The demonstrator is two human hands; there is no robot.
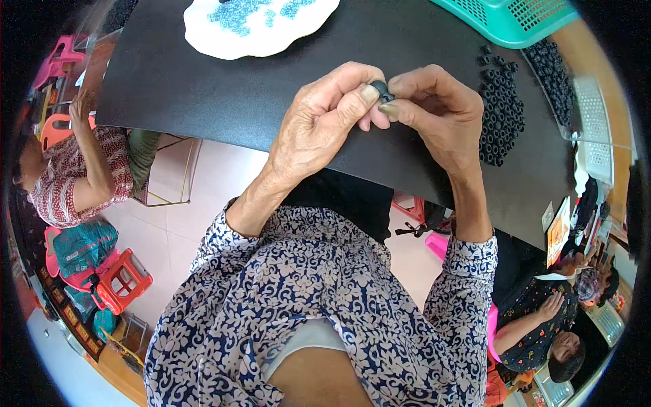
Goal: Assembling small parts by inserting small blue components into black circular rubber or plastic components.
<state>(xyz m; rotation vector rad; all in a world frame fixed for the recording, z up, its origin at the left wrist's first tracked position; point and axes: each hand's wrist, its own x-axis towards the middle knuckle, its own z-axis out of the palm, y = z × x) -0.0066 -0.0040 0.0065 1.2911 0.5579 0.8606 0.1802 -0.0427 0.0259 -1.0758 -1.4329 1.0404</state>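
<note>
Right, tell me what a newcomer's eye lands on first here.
First, the left hand and right hand, meeting at the centre over the black tabletop and pinching one small black ring between their fingertips. Next, the heap of black rings to the right, below a teal plastic basket. At the top edge, a white scalloped dish holds small blue pieces.

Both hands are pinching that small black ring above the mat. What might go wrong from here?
1. The small black ring is held only at the fingertips of the left hand and right hand; it may slip and be hard to spot on the black mat.
2. It is held near the mat's front edge, so a dropped ring might roll onto the floor.
3. The right forearm is close to the pile of black rings and may scatter them.
</note>
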